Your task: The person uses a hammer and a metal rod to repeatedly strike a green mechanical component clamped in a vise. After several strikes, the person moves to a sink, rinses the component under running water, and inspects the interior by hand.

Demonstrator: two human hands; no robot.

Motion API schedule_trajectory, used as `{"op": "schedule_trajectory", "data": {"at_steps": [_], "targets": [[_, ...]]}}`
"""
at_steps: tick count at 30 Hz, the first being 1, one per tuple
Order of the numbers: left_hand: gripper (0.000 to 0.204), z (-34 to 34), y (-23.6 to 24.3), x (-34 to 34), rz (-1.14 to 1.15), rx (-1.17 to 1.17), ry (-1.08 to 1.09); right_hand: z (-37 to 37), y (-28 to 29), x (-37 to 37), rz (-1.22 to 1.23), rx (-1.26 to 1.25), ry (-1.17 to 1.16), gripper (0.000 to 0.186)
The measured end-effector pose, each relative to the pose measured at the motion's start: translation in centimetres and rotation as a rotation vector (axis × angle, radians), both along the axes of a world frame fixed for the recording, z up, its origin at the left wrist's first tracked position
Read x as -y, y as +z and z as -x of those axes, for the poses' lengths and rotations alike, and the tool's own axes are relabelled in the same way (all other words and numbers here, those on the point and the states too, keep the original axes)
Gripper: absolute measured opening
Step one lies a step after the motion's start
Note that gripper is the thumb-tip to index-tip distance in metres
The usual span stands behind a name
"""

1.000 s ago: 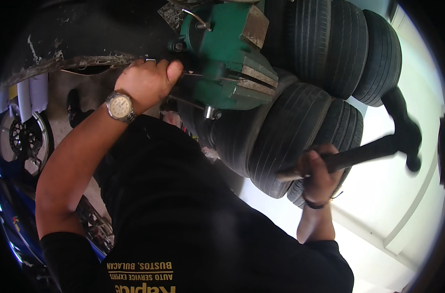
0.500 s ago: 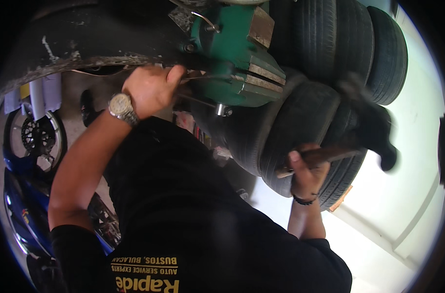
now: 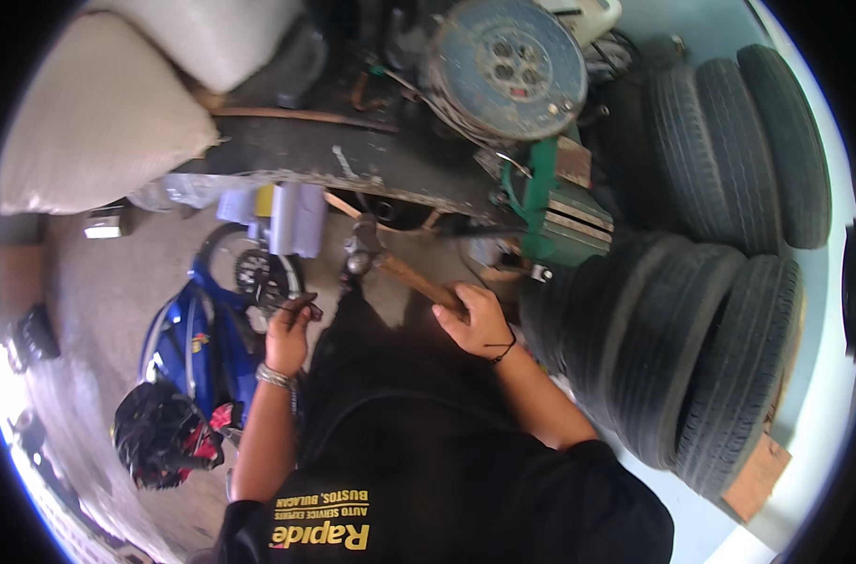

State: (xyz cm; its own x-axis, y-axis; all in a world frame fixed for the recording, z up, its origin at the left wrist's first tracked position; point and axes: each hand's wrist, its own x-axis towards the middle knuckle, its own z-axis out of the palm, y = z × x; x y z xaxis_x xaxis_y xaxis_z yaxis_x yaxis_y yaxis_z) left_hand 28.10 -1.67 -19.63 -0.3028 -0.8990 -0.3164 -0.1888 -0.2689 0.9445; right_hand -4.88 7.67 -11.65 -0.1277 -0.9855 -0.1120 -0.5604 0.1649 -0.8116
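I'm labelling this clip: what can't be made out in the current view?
In the head view:
- Small dark piece in the left hand: too small to identify.
- Hammer, gripped part: covered by the right hand.
- Green vise, in part: behind the cord reel.
- Upper pale sack: cut off by the top edge.

Your black shirt (image 3: 484,479) carries yellow lettering (image 3: 321,534), upside down in view: one large bold line and two smaller ones parted by a thin rule. The red mark (image 3: 519,93) on the blue cable reel (image 3: 465,61) and the decal (image 3: 199,342) on the blue motorcycle (image 3: 169,324) are too small to read.
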Motion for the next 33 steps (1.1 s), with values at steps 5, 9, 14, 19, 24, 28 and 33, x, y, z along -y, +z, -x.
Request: {"op": "schedule_trajectory", "data": {"at_steps": [5, 9, 14, 19, 24, 28, 33], "targets": [[0.025, -0.9, 5.6, -8.9, -0.036, 0.044, 0.310, -3.7, 4.1, 4.2, 0.209, 0.260, 0.334, 0.037], [0.030, 0.1, 10.6, -19.2, -0.025, 0.458, 0.209, -9.4, 6.0, 3.0, -0.105, 0.586, 0.666, 0.024], [0.034, -0.1, 15.3, -32.2, -0.157, 0.269, 0.386, -19.3, 6.6, -3.9, -0.273, 0.662, 1.082, 0.033], [0.038, -1.9, 16.6, -46.5, -0.191, 0.035, 0.766, -29.8, 8.1, -17.2, -0.109, 0.677, 1.378, 0.024], [0.033, -2.6, 16.6, -62.1, -0.113, -0.269, 1.136, -39.3, 8.5, -32.6, -0.243, 0.697, 1.657, 0.019], [0.032, -4.4, 17.5, -75.0, -0.028, -0.115, 1.354, -47.6, 7.5, -46.7, -0.613, 0.744, 1.890, 0.016], [0.029, -8.6, 20.7, -87.8, -0.107, -0.073, 1.575, -55.5, 7.8, -62.7, -0.879, 0.882, 2.172, 0.020]]}}
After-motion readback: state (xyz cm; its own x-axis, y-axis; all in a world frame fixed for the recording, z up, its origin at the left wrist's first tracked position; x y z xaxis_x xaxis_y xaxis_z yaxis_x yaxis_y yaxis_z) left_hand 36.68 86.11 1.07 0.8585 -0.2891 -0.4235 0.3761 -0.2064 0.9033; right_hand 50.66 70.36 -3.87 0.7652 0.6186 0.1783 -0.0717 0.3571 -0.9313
